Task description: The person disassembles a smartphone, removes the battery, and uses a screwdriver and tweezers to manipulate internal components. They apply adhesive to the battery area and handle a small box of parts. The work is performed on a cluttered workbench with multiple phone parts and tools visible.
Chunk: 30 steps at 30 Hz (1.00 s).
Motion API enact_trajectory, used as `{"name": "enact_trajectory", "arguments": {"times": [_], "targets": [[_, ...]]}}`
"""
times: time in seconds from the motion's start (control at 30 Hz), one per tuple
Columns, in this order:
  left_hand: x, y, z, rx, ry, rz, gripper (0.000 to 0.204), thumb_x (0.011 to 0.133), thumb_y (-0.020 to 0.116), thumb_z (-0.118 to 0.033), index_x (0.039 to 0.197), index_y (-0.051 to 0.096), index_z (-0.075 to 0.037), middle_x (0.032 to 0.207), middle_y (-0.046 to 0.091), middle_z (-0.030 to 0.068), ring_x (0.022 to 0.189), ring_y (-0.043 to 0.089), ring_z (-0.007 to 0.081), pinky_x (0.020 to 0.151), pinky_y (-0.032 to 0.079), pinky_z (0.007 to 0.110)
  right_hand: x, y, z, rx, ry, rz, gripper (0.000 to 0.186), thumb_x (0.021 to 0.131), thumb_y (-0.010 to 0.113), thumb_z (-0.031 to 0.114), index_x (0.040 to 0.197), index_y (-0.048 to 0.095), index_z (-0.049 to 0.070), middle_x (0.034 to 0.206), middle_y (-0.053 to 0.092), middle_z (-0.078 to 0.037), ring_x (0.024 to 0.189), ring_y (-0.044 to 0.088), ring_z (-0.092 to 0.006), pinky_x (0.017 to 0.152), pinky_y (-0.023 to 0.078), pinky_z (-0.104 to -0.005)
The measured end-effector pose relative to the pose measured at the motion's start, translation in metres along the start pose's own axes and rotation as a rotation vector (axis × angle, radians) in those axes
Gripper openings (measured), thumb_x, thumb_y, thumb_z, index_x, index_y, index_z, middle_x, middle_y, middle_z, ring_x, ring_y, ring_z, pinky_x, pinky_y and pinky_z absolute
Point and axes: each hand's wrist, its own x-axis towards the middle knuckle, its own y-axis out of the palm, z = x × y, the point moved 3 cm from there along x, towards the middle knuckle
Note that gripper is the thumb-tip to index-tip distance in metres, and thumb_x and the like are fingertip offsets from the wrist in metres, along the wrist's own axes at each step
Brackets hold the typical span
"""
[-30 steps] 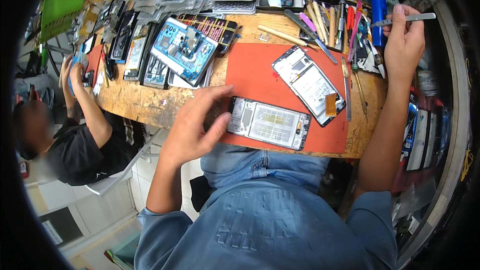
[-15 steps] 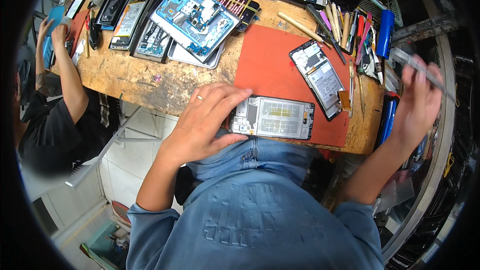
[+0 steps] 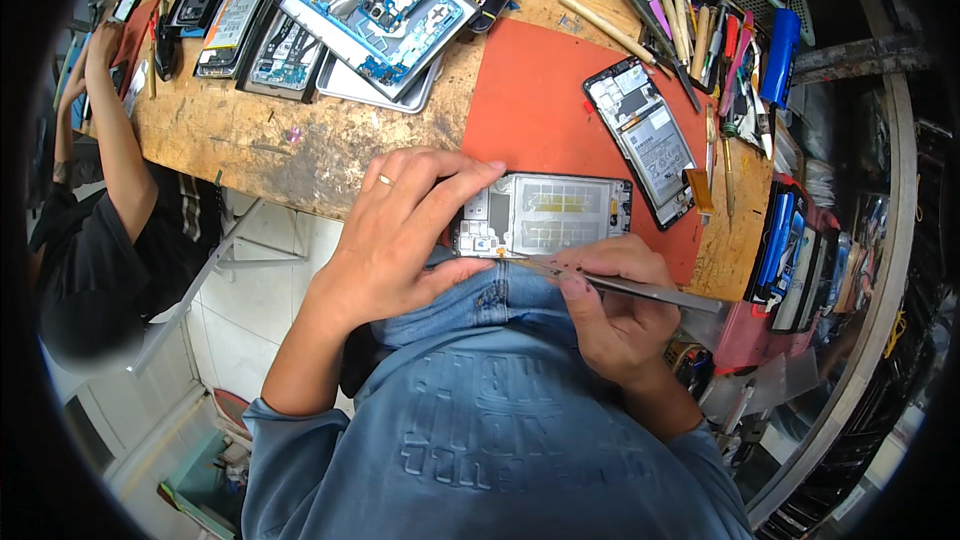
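Phone frame [image 3: 545,215] is lying flat at the near edge of the red mat [image 3: 540,100], inside facing up, right in front of the person. Left hand [image 3: 400,235] is spreading wide over its 9 o'clock end, fingers pressing down on the corner to pin it. Right hand [image 3: 615,300] is closing around metal tweezers [image 3: 620,285], tips reaching in along the frame's 6 o'clock edge — exactly what they are touching is too small to tell.

Progress, as a judgement: teardown looks well along. Frame is showing bare metal and yellowish pads, no board or battery visible in it. A second opened phone [image 3: 645,140] with its battery exposed is sitting on the mat at 2 o'clock of the frame, apart from it. A blue circuit board in a tray [image 3: 375,5] is resting on the wooden bench [image 3: 300,150] at 11 o'clock. Whether those parts came from this frame, cannot tell.

Left to do — probably fine work on the lower edge, since the tweezers are working there.

Hand tools [image 3: 690,35] are lying in a row at 1 o'clock. Another person's arm [image 3: 110,130] is resting on the bench at 9 o'clock.
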Motion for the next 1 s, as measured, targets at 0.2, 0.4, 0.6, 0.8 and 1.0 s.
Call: {"name": "enact_trajectory", "arguments": {"times": [0.2,0.4,0.6,0.8,1.0], "targets": [[-0.001,0.000,0.001,0.007,0.010,-0.011,0.089,0.075,0.095,-0.029,0.155,0.059,-0.010,0.136,0.064,0.0125,0.123,0.060,0.0365,0.107,0.044,0.050,0.016,0.006,-0.001,-0.036,-0.060,0.098,0.024,0.093,0.081,-0.008,0.113,0.070,-0.003,0.102,0.077,-0.017,0.086,0.074,-0.0272,0.072,0.059,-0.0360],[-0.001,0.001,0.003,0.016,0.033,0.001,0.087,0.080,0.093,-0.039,0.154,0.060,-0.007,0.134,0.065,0.0149,0.122,0.061,0.0377,0.108,0.043,0.050,0.034,0.014,0.025,-0.218,-0.235,0.321,0.033,0.080,0.082,-0.013,0.108,0.068,-0.002,0.100,0.070,-0.016,0.084,0.073,-0.0327,0.072,0.060,-0.0407],[-0.003,0.001,0.005,0.000,0.009,0.006,0.092,0.080,0.092,-0.041,0.157,0.057,-0.005,0.126,0.064,0.0160,0.115,0.060,0.0379,0.105,0.043,0.050,0.040,0.012,0.019,-0.168,-0.239,0.406,0.036,0.079,0.083,-0.014,0.109,0.069,0.000,0.099,0.070,-0.017,0.089,0.077,-0.0347,0.070,0.063,-0.0402],[0.001,-0.002,-0.002,-0.027,-0.026,0.027,0.101,0.075,0.094,-0.025,0.164,0.050,-0.005,0.123,0.062,0.0140,0.114,0.058,0.0378,0.105,0.045,0.050,-0.002,0.009,-0.012,0.029,-0.224,0.176,0.036,0.091,0.079,-0.013,0.118,0.060,0.001,0.103,0.071,-0.020,0.102,0.082,-0.0424,0.079,0.071,-0.0454],[0.001,-0.002,0.000,-0.010,-0.020,0.043,0.099,0.079,0.092,-0.029,0.165,0.050,-0.005,0.120,0.061,0.0145,0.112,0.058,0.0375,0.103,0.045,0.050,-0.037,0.013,-0.025,-0.023,-0.260,0.092,0.031,0.103,0.070,-0.008,0.125,0.053,0.003,0.112,0.068,-0.021,0.103,0.081,-0.0465,0.091,0.071,-0.0532]]}}
